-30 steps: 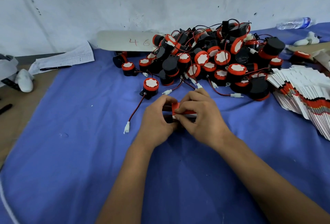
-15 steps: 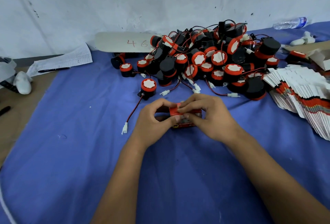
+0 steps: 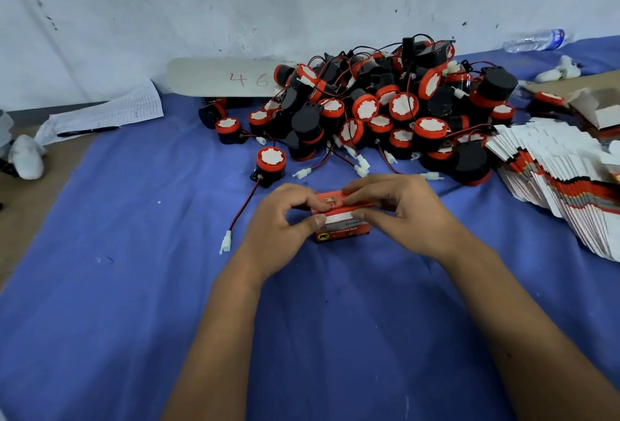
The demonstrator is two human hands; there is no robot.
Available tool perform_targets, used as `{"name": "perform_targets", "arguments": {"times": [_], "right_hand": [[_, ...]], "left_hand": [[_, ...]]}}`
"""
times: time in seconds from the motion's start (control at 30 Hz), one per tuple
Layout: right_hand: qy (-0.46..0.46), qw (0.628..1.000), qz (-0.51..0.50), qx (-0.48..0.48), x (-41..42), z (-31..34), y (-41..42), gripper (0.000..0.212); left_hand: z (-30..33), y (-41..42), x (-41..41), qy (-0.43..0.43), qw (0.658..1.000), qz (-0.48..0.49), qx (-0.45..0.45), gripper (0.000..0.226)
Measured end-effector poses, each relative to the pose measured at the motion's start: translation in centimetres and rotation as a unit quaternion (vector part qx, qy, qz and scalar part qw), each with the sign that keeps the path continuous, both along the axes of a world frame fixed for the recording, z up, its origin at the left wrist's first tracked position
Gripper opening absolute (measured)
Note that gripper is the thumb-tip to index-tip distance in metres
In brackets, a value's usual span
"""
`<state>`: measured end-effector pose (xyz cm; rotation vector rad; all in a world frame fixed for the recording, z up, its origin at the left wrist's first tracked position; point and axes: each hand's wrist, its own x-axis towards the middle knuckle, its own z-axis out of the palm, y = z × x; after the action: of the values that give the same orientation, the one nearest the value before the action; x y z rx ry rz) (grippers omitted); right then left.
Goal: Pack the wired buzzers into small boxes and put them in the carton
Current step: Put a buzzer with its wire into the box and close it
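now both grips on small red box [image 3: 342, 219]: left hand [image 3: 285, 229] pinching, right hand [image 3: 402, 212] clasping, near buzzer pile [image 3: 385, 111].

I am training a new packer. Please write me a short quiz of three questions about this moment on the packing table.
1. True or false: both hands grip the small red box.
2. Where do the flat unfolded boxes lie: A) left of the hands, B) right of the hands, C) behind the buzzer pile?
3. What lies on the paper sheet at the far left?

Key:
1. True: the left hand and the right hand hold it on the blue cloth.
2. B.
3. A pen.
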<state>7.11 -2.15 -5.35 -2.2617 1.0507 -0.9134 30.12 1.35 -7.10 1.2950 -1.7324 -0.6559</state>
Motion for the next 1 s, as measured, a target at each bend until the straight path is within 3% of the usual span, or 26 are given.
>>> {"name": "perform_targets", "arguments": {"times": [0.33, 0.63, 0.87, 1.0], "right_hand": [[0.01, 1.0, 0.0, -0.023, 0.2, 0.2, 0.1, 0.019], [0.007, 1.0, -0.006, -0.007, 0.1, -0.2, 0.2, 0.018], [-0.022, 0.997, -0.016, -0.075, 1.3, -1.2, 0.1, 0.008], [-0.018, 0.997, -0.008, -0.078, 1.0, -1.4, -0.1, 0.005]], "left_hand": [[-0.9, -0.4, -1.5, -0.035, 0.991, 0.008, -0.128, 0.013], [-0.8, -0.3, -0.6, -0.05, 0.997, -0.017, -0.053, 0.022], [-0.8, -0.1, -0.7, -0.044, 0.996, -0.016, -0.075, 0.02], [-0.9, 0.5, -0.5, 0.013, 0.994, 0.019, -0.107, 0.019]]}}
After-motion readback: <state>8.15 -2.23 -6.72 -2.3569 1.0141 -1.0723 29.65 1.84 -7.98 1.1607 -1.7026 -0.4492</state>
